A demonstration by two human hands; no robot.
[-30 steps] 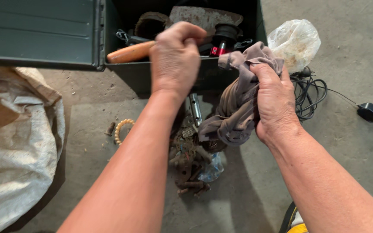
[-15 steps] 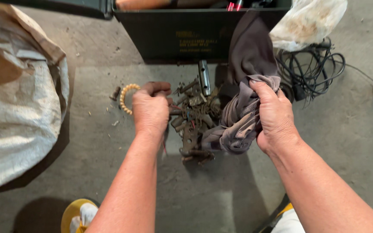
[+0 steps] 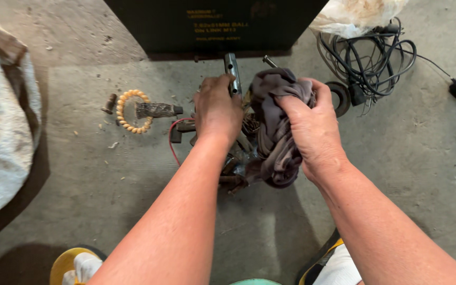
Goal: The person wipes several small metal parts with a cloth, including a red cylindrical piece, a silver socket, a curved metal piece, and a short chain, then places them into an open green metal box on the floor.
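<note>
The right hand (image 3: 312,129) is closed around a bunched grey-brown rag (image 3: 275,126), fingers curled over its top, and the cloth hangs down from the fist toward the floor. The left hand (image 3: 217,111) is down on a pile of rusty metal parts (image 3: 236,158), fingers bent over them; whether it actually grips one of them cannot be told from this angle. A shiny metal socket tube (image 3: 231,71) sticks out just above the left hand's knuckles.

Left of the pile lie a red wire (image 3: 171,145), a short rusty bolt-like piece (image 3: 157,110) and a ring of pale beads (image 3: 131,111). A dark metal box (image 3: 215,26) stands beyond the hands. To the right lie a tangle of black cable (image 3: 376,58) and a plastic bag (image 3: 354,16). A white sack (image 3: 1,132) sits at the far left on the concrete floor (image 3: 423,158).
</note>
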